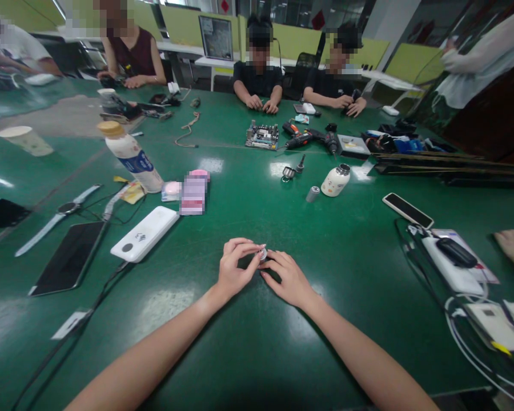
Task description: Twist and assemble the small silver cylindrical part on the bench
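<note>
Near the middle of the table, my left hand (239,267) pinches a small round whitish piece (263,254) between thumb and fingers. My right hand (289,278) meets it from the other side, its fingertips bent in against the piece. Fingers cover much of the piece, so its exact kind is hidden. Beyond my hands stands a white flask (335,180) with an uncovered metal mouth. A small grey cylinder (312,194) stands beside it. Farther back lie a metal part with a loop (288,173) and a slim dark fitting (300,164).
On the left are a white power bank (145,233), a dark phone (68,257), a watch (68,209) and a capped bottle (131,157). A phone (408,210) and cabled devices (452,265) lie right. A circuit board (262,136) and drills (310,137) lie ahead; several people sit beyond.
</note>
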A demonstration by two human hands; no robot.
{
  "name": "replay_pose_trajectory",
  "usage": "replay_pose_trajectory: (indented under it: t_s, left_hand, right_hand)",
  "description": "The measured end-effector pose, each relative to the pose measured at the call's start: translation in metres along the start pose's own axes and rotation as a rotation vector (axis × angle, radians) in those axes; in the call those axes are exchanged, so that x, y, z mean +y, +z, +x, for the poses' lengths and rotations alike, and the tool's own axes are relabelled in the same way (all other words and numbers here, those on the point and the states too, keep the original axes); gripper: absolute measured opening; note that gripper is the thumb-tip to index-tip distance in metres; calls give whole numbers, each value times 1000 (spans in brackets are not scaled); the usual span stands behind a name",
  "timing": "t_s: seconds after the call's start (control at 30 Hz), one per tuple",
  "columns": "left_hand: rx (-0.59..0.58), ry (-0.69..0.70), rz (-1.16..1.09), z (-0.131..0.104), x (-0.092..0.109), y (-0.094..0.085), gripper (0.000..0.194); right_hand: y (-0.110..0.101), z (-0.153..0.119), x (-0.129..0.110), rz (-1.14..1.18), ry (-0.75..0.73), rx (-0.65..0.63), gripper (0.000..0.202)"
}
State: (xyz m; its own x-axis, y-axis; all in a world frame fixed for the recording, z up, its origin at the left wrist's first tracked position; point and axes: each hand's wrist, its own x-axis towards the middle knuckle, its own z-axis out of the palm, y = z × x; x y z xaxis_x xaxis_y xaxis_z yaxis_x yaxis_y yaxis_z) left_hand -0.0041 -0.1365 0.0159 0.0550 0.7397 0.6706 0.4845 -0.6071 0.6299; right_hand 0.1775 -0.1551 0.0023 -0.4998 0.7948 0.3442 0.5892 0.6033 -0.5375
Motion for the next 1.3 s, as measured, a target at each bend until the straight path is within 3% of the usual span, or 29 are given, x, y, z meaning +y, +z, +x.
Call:
replay_pose_trajectory:
  t_s: [0.3, 0.47, 0.67, 0.9, 1.2, 1.3]
  left_hand:
    - [-63, -10, 42, -1, -1, -3, 24]
    - [-7, 0, 56, -1, 1, -1, 21]
    - [44, -50, 39, -3, 0, 0, 35]
    - [-45, -22, 57, -3, 0, -1, 28]
    - [34, -79, 3, -2, -1, 4, 13]
    - [131, -104, -30, 0, -3, 4, 11]
  right_hand:
    - [0, 0, 1, -7, -4, 5, 16]
    - [0, -1, 1, -3, 3, 7, 16]
    - [1, -1, 1, -10, 0, 15, 17]
    - [2, -1, 2, -18, -10, 16, 15]
    - [0, 0, 0, 2, 1, -1, 16]
    - [0, 0, 1, 0, 8, 8, 16]
